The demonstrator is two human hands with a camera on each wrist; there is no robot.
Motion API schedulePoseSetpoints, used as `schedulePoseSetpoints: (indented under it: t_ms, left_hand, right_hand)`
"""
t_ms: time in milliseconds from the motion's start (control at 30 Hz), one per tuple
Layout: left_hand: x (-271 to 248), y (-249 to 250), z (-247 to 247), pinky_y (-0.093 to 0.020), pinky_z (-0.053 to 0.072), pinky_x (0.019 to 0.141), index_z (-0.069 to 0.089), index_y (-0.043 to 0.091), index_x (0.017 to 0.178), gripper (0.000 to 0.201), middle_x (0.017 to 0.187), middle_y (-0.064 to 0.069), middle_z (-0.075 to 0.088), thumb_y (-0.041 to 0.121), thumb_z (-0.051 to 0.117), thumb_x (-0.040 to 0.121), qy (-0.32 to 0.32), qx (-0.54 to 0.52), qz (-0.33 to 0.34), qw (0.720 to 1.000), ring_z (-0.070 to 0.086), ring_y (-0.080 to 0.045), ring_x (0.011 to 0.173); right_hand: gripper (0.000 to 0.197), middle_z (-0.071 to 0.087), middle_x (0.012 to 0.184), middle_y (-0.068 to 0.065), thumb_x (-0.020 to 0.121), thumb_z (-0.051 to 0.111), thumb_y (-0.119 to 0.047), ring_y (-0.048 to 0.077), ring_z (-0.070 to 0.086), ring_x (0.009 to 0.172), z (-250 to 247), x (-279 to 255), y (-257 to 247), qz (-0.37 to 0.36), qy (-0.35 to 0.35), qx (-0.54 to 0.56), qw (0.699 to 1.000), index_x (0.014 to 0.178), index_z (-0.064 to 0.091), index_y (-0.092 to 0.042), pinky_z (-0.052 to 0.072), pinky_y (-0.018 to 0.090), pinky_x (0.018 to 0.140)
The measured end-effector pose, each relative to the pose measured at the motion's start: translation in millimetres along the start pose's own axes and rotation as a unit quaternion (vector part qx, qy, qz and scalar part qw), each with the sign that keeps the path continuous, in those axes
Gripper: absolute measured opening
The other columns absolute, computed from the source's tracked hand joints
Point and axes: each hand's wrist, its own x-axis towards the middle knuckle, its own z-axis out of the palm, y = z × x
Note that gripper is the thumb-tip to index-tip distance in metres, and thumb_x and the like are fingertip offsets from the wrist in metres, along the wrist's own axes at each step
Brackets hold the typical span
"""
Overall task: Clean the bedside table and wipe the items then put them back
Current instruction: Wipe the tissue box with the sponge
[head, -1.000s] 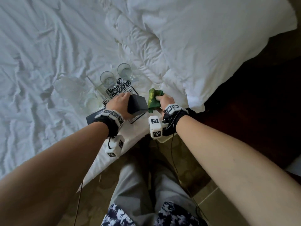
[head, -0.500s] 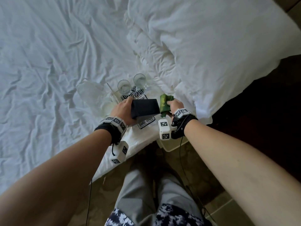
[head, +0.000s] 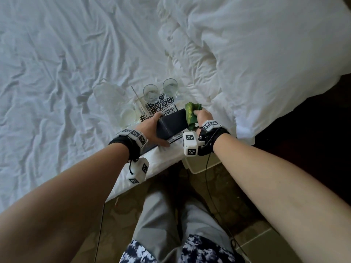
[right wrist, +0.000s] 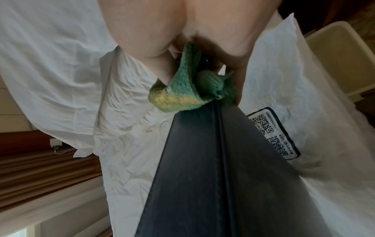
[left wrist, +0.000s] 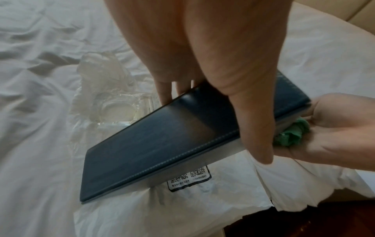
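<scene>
Folder (head: pixel 171 123) gripped by left hand (head: pixel 150 128); right hand (head: pixel 203 115) clutches cloth (head: pixel 190 113), fingertips hidden.

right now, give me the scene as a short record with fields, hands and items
left hand: grips dark folder, held off the bed
right hand: holds green cloth against folder's end
glasses: two, upright on the bed
sign: flat on the bed, partly under folder
bed: white, rumpled sheet
</scene>
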Motion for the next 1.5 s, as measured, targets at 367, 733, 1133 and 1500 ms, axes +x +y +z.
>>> schedulePoseSetpoints:
  t_ms: [367,733,1133,1500]
  left_hand:
    - [16.2,-18.9,6.8,-0.029,0.046,0.066,0.061,0.024,0.09,0.055,0.082,0.005,0.063,0.054,0.088,0.053,-0.04,-0.004,-0.027,0.999,0.059,-0.018,0.076]
    - [43.6,4.6,23.2,-0.031,0.036,0.053,0.047,0.018,0.079,0.048,0.072,0.0,0.054,0.054,0.078,0.07,-0.036,0.03,-0.008,0.999,0.054,-0.023,0.066]
    - [89.3,-7.9,89.5,-0.033,0.047,0.072,0.057,0.02,0.121,0.056,0.112,-0.01,0.063,0.045,0.076,0.074,-0.055,0.098,-0.035,0.993,0.063,-0.033,0.097]
    - [41.5,-51.2,46.3,-0.032,0.052,0.077,0.065,0.017,0.111,0.032,0.105,-0.007,0.068,0.032,0.07,0.083,0.01,0.049,-0.118,0.992,0.063,-0.028,0.096]
  right_hand:
    - [0.007,0.067,0.086,0.011,0.074,0.059,-0.019,0.038,0.065,0.096,-4.6,35.0,2.9,-0.003,0.037,-0.036,0.999,0.072,0.065,-0.02,0.053,0.055,0.088]
    - [0.013,0.063,0.083,0.009,0.088,0.057,-0.009,0.031,0.062,0.086,-8.6,26.2,-18.5,-0.039,0.028,-0.003,0.999,0.08,0.064,-0.016,0.054,0.057,0.085]
    - [0.012,0.066,0.108,0.022,0.083,0.054,-0.013,0.04,0.063,0.103,-14.2,57.3,42.3,0.0,-0.009,-0.029,1.0,0.086,0.065,-0.02,0.053,0.058,0.088]
    - [0.013,0.067,0.101,0.018,0.09,0.057,-0.014,0.036,0.065,0.093,29.4,30.1,37.5,0.025,-0.137,-0.021,0.99,0.092,0.066,-0.022,0.056,0.054,0.076]
